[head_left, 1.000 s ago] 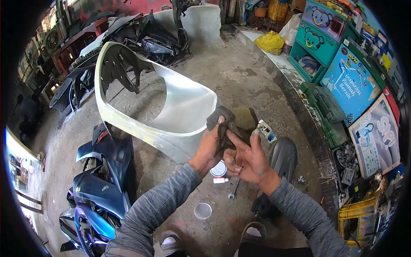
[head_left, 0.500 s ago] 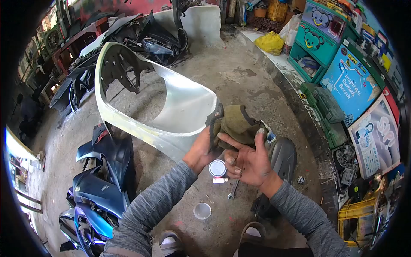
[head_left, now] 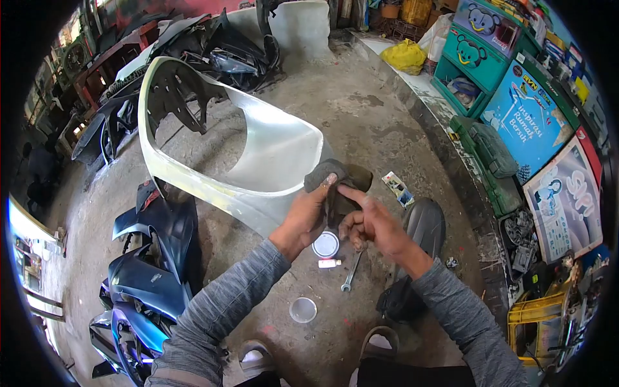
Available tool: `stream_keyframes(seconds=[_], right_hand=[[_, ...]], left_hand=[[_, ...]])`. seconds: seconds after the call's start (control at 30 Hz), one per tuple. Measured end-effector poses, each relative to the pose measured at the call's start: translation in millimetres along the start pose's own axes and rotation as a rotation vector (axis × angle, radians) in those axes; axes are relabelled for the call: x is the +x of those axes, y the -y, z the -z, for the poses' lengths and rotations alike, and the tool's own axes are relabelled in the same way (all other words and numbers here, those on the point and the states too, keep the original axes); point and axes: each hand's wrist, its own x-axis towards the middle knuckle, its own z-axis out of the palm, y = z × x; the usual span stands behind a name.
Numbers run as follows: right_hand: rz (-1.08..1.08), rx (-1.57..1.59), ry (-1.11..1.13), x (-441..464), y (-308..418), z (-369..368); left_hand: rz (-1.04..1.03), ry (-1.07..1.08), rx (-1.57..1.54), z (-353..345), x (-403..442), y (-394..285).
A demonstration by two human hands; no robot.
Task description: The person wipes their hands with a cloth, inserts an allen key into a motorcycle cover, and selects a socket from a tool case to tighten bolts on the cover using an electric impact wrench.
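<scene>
My left hand point(head_left: 300, 216) is closed on a bunched olive-brown cloth point(head_left: 325, 174), with the thumb on top of it. My right hand point(head_left: 387, 232) is at the cloth's right side, one finger stretched onto the fabric and the others curled below; its grip is partly hidden. Just under the hands stands a round container with a pale lid point(head_left: 325, 244), and a small white and pink bottle point(head_left: 329, 263) lies against it. An open-end wrench point(head_left: 350, 274) rests on the floor to the right. Nearer my feet is a clear round cup or lid point(head_left: 303, 310).
A large whitish curved body panel point(head_left: 225, 193) stands ahead on the left. Dark blue fairings point(head_left: 151, 271) lie at left. On the right are a dark grey molded part point(head_left: 419, 258), a small printed packet point(head_left: 398, 189), a green case point(head_left: 487, 155) and a yellow crate point(head_left: 525, 316).
The cloth was spread wider and is now bunched up smaller. My right hand has turned from palm up, fingers apart, to curled fingers against the cloth. The printed packet has come into fuller view.
</scene>
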Motion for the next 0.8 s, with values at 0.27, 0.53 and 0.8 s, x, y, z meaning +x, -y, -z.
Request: stream_keyframes(seconds=[0.27,0.53,0.8], right_hand=[[0.11,-1.16,-0.217,-0.5,10.4,-12.0],[0.322,-1.047,-0.59,11.2,11.7,-2.3],[0.349,-1.071,-0.688,51.1,-22.9,24.9]], left_hand=[[-0.279,-0.239,0.7,-6.4,-10.9,-11.6],[-0.079,-0.072,-0.006,-9.9,-7.5,-9.5],[-0.102,-0.006,0.105,-16.9,-3.1,22.8]])
